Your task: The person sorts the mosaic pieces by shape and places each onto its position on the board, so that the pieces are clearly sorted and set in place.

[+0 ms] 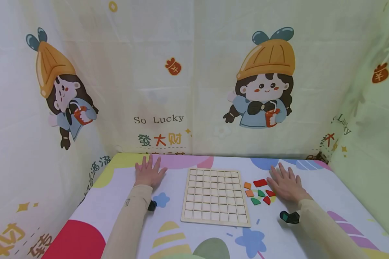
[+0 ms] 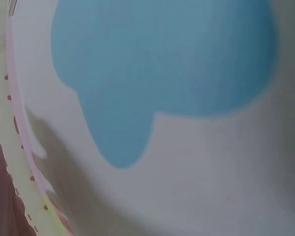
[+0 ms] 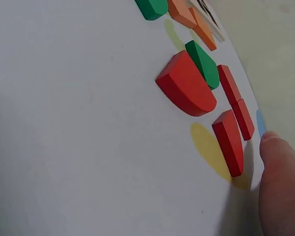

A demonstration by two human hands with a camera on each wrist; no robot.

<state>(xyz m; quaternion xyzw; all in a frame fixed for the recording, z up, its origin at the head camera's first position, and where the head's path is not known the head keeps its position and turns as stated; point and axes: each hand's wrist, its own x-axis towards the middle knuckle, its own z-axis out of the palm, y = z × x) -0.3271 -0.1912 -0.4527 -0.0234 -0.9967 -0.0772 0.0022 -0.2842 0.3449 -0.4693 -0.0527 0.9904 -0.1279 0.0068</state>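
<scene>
A pale wooden grid board [image 1: 215, 197], cut into eight rows of eight square cells, is laid flat at the middle of a counter [image 1: 311, 230] covered in a smooth printed cloth of pastel blobs and flowers. Just right of the board a loose cluster of small painted wooden pieces [image 1: 258, 192] is gathered: in the head view two orange, two green and three red can be counted, some squared, some with a curved edge. The left hand [image 1: 149, 172] is pressed flat on the cloth left of the board, fingers straight and spread, nothing held. The right hand [image 1: 286, 185] is likewise laid flat with fingers extended, just beside the pieces, its grip empty. Only the right wrist view shows the pieces' thick, matte edges and a thumb [image 3: 280, 191] close to a red one; the left wrist view is filled by blurred blue-and-white cloth.
</scene>
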